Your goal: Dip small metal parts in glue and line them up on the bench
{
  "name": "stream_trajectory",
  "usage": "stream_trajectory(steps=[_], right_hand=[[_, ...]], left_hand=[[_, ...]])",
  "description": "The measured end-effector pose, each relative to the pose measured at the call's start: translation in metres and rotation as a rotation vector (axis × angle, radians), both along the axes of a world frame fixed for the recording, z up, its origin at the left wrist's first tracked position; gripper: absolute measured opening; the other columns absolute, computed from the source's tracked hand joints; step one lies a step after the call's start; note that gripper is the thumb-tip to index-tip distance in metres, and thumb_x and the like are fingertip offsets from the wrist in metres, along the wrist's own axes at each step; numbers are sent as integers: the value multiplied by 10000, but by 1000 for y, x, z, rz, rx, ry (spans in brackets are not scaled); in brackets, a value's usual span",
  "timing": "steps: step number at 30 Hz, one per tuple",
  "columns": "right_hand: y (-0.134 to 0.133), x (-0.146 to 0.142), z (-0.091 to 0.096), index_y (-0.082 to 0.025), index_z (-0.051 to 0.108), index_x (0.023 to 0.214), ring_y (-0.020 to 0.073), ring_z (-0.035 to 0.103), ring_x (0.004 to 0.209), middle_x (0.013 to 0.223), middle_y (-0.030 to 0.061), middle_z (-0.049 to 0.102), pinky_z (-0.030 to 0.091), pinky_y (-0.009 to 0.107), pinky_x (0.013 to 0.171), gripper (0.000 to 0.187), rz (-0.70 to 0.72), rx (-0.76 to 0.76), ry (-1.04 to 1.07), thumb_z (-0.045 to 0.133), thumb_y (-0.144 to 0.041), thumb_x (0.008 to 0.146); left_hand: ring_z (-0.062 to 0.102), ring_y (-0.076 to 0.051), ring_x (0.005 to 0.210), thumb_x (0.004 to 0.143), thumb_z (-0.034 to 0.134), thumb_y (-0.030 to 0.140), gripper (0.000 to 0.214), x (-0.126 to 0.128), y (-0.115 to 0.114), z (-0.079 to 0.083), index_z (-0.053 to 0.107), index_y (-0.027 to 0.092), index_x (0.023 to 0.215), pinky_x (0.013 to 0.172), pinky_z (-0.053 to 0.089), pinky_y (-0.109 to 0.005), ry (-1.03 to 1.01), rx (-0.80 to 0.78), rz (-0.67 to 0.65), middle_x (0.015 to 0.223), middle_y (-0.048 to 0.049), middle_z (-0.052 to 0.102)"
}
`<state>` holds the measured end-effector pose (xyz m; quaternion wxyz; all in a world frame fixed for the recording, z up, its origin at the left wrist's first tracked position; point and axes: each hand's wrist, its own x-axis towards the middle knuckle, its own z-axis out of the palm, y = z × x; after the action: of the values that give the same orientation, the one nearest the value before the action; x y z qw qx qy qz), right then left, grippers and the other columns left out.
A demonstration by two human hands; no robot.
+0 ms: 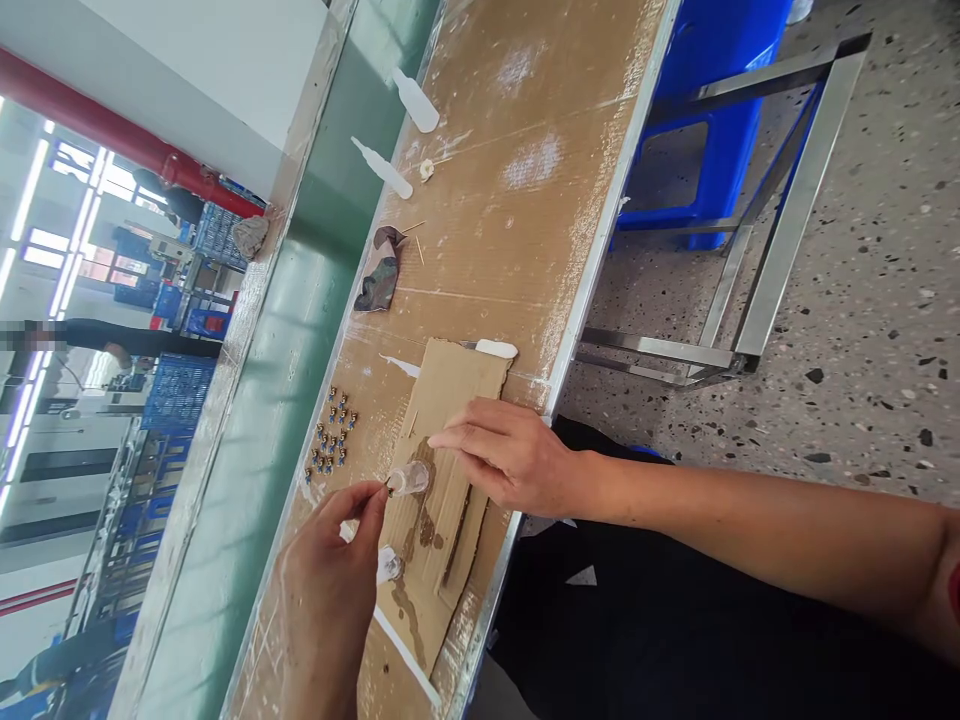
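Note:
My left hand [330,580] is pinched, thumb and forefinger closed on something tiny beside a small clear cap [409,478] that lies on a stained cardboard pad [450,400]. My right hand [510,455] rests on the pad, fingers together and pointing toward the cap, with nothing visible in them. A cluster of several small blue-and-brass parts [330,435] lies just left of the pad. A second clear cap [388,565] lies under my left hand.
The bench [525,230] is covered in brown cardboard with a metal edge. Two white squeeze bottles [416,100] [384,168], a dark rag [379,272] and thin sticks lie farther along. A green belt [300,330] runs left. A blue stool [712,120] stands right.

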<state>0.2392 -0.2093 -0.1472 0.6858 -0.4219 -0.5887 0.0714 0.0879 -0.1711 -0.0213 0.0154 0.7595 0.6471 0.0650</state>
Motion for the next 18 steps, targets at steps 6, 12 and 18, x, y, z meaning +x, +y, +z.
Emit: stream_trajectory(steps=[6,12,18], right_hand=[[1,1,0,-88,630,935,139,556,755,799,86,630,475,264,662,217,4,4,-5,428,-51,864],[1,1,0,-84,620,961,131,544,764,813,79,632,478,259,682,220,-1,7,-17,419,-64,874],[1,1,0,-93,609,960,129,543,770,807,73,628,480,257,687,216,-8,9,-20,407,-71,885]], left_hand=[[569,-156,592,691,581,378,144,-3,0,0,678,273,700,656,433,-287,48,-24,-13,690,22,668],[547,-138,561,696,580,370,137,-6,1,-3,676,274,678,619,408,-269,30,18,-60,657,36,654],[531,-133,514,689,558,375,166,3,-1,-1,675,259,679,575,382,-275,74,5,-38,659,27,662]])
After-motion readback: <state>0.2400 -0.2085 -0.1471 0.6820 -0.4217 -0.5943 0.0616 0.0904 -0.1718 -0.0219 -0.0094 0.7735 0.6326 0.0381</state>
